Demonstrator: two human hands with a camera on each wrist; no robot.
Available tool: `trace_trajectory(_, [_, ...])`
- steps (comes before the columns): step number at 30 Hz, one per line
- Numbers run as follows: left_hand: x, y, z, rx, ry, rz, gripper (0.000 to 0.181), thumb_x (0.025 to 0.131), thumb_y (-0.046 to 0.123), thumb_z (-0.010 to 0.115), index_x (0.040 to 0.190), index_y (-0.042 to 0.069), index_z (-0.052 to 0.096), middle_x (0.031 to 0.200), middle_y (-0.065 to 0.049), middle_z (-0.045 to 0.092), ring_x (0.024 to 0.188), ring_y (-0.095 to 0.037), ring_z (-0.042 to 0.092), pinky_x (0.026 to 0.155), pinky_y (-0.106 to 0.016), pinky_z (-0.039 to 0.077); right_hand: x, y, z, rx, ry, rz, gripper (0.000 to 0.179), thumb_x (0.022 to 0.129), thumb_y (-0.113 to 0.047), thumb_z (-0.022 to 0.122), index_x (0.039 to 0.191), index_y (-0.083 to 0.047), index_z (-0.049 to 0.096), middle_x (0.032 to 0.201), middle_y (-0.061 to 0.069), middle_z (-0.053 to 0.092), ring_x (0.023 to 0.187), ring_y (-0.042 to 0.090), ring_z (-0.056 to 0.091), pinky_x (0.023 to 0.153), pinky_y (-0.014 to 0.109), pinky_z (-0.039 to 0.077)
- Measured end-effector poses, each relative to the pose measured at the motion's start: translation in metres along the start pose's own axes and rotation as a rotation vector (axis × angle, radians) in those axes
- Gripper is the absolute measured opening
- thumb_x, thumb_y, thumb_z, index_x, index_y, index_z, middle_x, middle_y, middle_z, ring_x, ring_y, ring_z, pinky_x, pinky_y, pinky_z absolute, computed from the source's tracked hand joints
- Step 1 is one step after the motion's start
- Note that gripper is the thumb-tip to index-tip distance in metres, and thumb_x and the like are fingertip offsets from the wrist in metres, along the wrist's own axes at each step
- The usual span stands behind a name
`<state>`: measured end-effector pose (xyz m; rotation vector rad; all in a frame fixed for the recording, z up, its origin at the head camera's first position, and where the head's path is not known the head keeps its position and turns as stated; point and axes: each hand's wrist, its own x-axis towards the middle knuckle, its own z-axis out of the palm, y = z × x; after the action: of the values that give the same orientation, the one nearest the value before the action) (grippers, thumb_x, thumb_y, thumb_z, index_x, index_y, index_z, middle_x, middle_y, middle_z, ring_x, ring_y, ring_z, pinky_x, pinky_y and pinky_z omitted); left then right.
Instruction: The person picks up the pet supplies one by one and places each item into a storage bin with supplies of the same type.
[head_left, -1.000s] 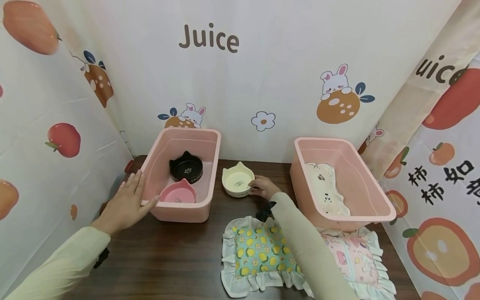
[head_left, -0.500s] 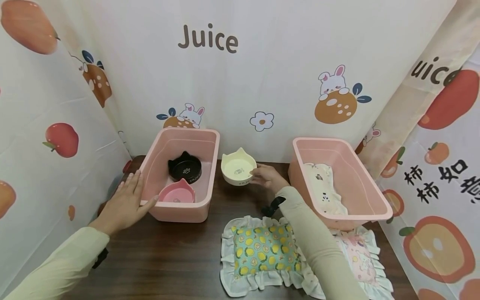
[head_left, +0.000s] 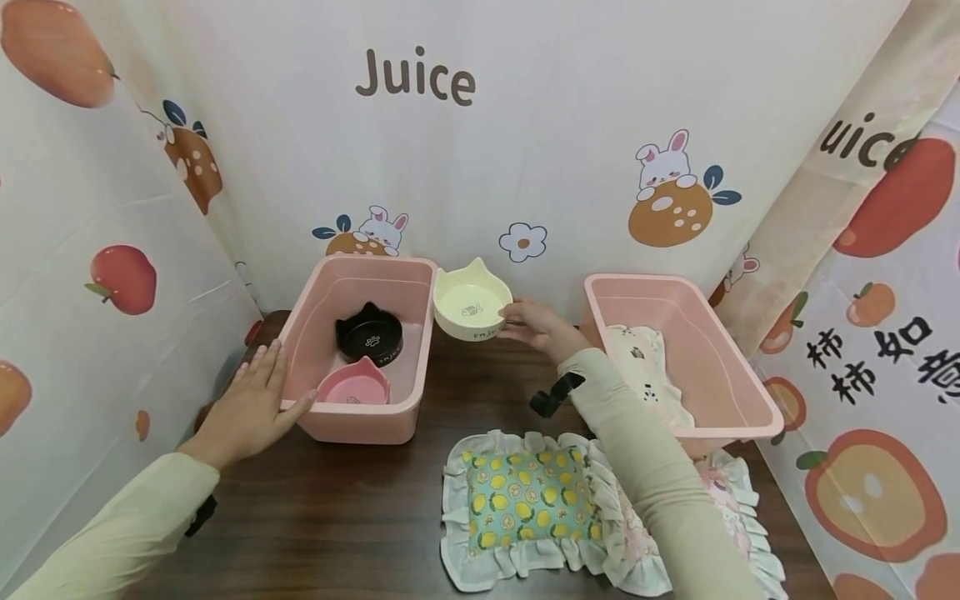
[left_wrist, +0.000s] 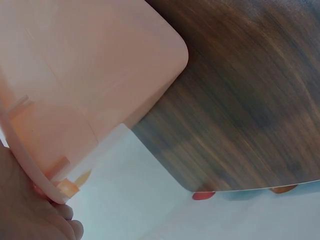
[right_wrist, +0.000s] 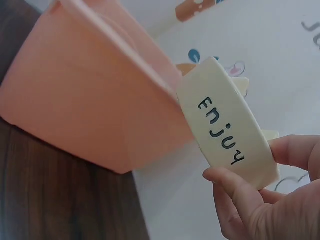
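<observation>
My right hand (head_left: 542, 327) pinches the side of a cream cat-eared pet bowl (head_left: 471, 304), raised off the table beside the right rim of the left pink bin (head_left: 408, 408). In the right wrist view the bowl's side (right_wrist: 220, 125) reads "Enjoy", with thumb and fingers on its wall. Inside that bin sit a black cat-eared bowl (head_left: 370, 333) and a pink cat-eared bowl (head_left: 355, 386). With straight fingers, my left hand (head_left: 251, 408) rests on the bin's left rim. The left wrist view shows the bin's outer wall (left_wrist: 100, 65) next to that hand.
Another pink bin (head_left: 720, 375) stands at the right, holding a white printed cloth item (head_left: 637, 362). In front lie a lemon-print ruffled cushion (head_left: 528, 500) and a pink ruffled one (head_left: 738, 525), partly behind my right arm. Printed curtains rise behind the dark wooden table (head_left: 322, 517).
My right hand has lifted the cream bowl off the table, up and slightly left to the bin's rim. My left hand has stayed on the rim.
</observation>
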<state>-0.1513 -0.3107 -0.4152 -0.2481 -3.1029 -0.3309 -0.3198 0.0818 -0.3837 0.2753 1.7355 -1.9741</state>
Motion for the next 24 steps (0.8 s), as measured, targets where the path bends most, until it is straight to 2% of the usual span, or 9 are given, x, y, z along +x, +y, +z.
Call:
trace_trajectory(4, [0.000,0.001,0.000,-0.001,-0.001,-0.003,0.093,0.096,0.059,0.038,0.149,-0.011,0.007,0.154,-0.033,0.007,0.142,-0.049,0.007,0.112,-0.063,0.012,-0.007,-0.013,0.006,-0.001,-0.025,-0.018,0.055,0.092,0.005,0.050,0.145,-0.001,0.038,0.113,0.016,0.052,0.103,0.027,0.056,0.079,0.033,0.057])
trace_trajectory(6, [0.000,0.001,0.000,0.002,-0.001,-0.005,0.093,0.096,0.058,0.038,0.149,-0.011,0.007,0.154,-0.032,0.007,0.142,-0.049,0.007,0.112,-0.063,0.012,-0.011,-0.018,0.011,0.006,-0.044,-0.028,0.054,0.092,0.006,0.050,0.144,0.000,0.038,0.112,0.015,0.051,0.103,0.028,0.055,0.079,0.033,0.057])
trace_trajectory(10, [0.000,0.001,0.001,0.005,-0.004,-0.010,0.093,0.095,0.059,0.038,0.149,-0.010,0.006,0.155,-0.032,0.007,0.142,-0.049,0.007,0.112,-0.063,0.012,-0.019,-0.026,0.024,0.010,-0.078,-0.045,0.052,0.092,0.007,0.050,0.142,0.002,0.040,0.114,0.016,0.051,0.109,0.030,0.054,0.086,0.037,0.055])
trace_trajectory(18, [0.001,0.000,0.002,-0.004,-0.006,-0.020,0.092,0.096,0.057,0.041,0.149,-0.010,0.005,0.155,-0.032,0.006,0.142,-0.049,0.006,0.112,-0.063,0.011,-0.029,-0.030,0.059,0.013,-0.124,-0.049,0.051,0.092,0.007,0.053,0.141,0.002,0.043,0.133,0.019,0.045,0.122,0.035,0.051,0.093,0.040,0.051])
trace_trajectory(24, [0.000,0.000,0.002,-0.002,-0.007,-0.016,0.093,0.095,0.058,0.040,0.149,-0.010,0.005,0.155,-0.032,0.006,0.142,-0.049,0.006,0.112,-0.063,0.011,-0.028,-0.022,0.095,0.033,-0.149,-0.045,0.054,0.091,0.007,0.053,0.143,0.002,0.039,0.129,0.023,0.051,0.120,0.035,0.054,0.095,0.043,0.049])
